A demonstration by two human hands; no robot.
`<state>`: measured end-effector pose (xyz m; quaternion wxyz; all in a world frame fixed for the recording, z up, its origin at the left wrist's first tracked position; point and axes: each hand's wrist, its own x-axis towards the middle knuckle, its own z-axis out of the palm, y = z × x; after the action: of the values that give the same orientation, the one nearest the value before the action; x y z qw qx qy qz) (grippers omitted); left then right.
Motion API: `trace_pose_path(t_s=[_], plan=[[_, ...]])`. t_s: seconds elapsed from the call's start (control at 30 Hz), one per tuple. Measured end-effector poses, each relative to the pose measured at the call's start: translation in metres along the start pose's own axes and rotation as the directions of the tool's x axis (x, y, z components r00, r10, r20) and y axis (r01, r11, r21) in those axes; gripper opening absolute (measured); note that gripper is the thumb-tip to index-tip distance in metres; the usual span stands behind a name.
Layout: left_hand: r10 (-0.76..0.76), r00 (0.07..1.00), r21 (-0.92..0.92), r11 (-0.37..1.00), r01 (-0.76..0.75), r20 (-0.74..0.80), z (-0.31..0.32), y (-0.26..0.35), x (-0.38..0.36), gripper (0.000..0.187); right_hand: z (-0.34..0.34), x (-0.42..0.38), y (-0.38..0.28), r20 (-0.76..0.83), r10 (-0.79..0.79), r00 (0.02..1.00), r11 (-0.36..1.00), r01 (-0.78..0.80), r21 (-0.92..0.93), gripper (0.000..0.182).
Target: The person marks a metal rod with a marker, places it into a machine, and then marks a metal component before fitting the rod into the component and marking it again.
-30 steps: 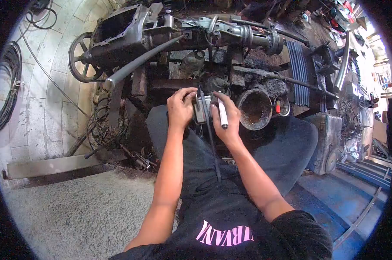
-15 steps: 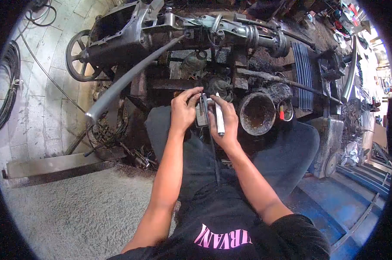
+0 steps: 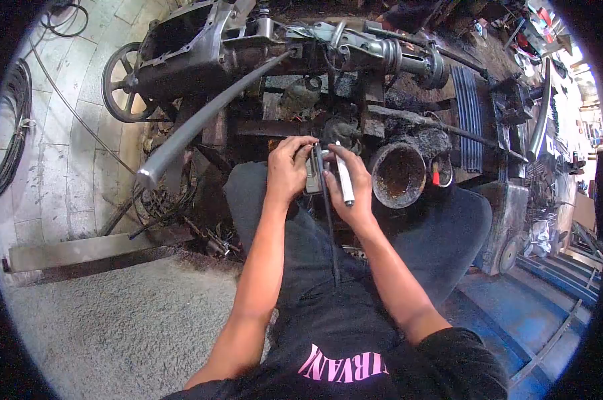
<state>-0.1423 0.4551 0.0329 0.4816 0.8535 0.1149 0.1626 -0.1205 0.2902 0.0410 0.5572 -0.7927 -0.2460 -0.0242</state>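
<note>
In the middle of the head view, my left hand (image 3: 288, 170) has its fingers bent, with the fingertips closed at the upper end of a thin dark rod (image 3: 329, 230). That rod runs down between my hands toward my lap. My right hand (image 3: 356, 187) grips a white marker (image 3: 345, 177) with a dark lower end, and its fingers also sit against the rod's upper part. Between the hands, behind the rod, a small grey metal block (image 3: 313, 182) is partly covered by my fingers.
A machine with a long grey lever (image 3: 211, 110) and a spoked handwheel (image 3: 121, 83) stands ahead. A dirty round bowl (image 3: 400, 197) holds brown liquid to the right, beside a red-handled tool (image 3: 435, 175). Several long bars (image 3: 468, 120) lie further right.
The marker has tilted a little, its lower end shifting right. Both hands keep their hold and sit slightly further right in the view.
</note>
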Motion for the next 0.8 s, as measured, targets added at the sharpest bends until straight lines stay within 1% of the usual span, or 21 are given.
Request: trace_pose_path(t_s=[0.17, 0.27, 0.3, 0.37, 0.47, 0.6, 0.67, 0.8], plan=[[0.029, 1.0, -0.027, 0.999, -0.029, 0.003, -0.0005, -0.0006, 0.0008, 0.016, 0.0004, -0.003, -0.0009, 0.001, 0.021, 1.0, 1.0, -0.021, -0.023, 0.049], [-0.01, 1.0, -0.031, 0.999, 0.009, -0.009, 0.0024, -0.0012, -0.0008, 0.016, 0.0022, -0.004, -0.0006, -0.008, 0.023, 1.0, 1.0, -0.023, -0.02, 0.049], [-0.009, 1.0, -0.031, 0.999, 0.009, -0.008, 0.0031, -0.0007, -0.002, 0.016, 0.003, -0.0045, 0.0, -0.011, 0.023, 1.0, 1.0, -0.023, -0.017, 0.05], [-0.019, 0.998, -0.012, 1.0, 0.018, -0.053, 0.005, 0.0008, -0.0042, 0.015, 0.0028, -0.0051, 0.0014, -0.009, 0.024, 1.0, 0.999, -0.024, -0.033, 0.05], [-0.013, 0.998, 0.014, 1.0, 0.014, -0.055, 0.0044, 0.0032, -0.0041, 0.015, 0.001, -0.0046, 0.0008, 0.002, 0.024, 1.0, 0.999, -0.023, -0.034, 0.05], [0.009, 0.999, 0.018, 1.0, -0.008, -0.039, 0.0026, 0.0012, -0.002, 0.015, -0.0041, -0.0026, -0.0014, 0.024, 0.005, 1.0, 1.0, -0.004, -0.022, 0.05], [0.006, 1.0, 0.021, 1.0, -0.006, 0.009, 0.0, 0.0012, 0.0001, 0.016, -0.0041, -0.0033, 0.0035, 0.028, -0.007, 1.0, 1.0, 0.008, -0.02, 0.05], [-0.007, 1.0, -0.008, 1.0, 0.007, -0.002, 0.0015, 0.0021, 0.0003, 0.016, -0.0053, -0.0033, 0.003, 0.041, -0.018, 0.999, 0.999, 0.019, -0.041, 0.051]])
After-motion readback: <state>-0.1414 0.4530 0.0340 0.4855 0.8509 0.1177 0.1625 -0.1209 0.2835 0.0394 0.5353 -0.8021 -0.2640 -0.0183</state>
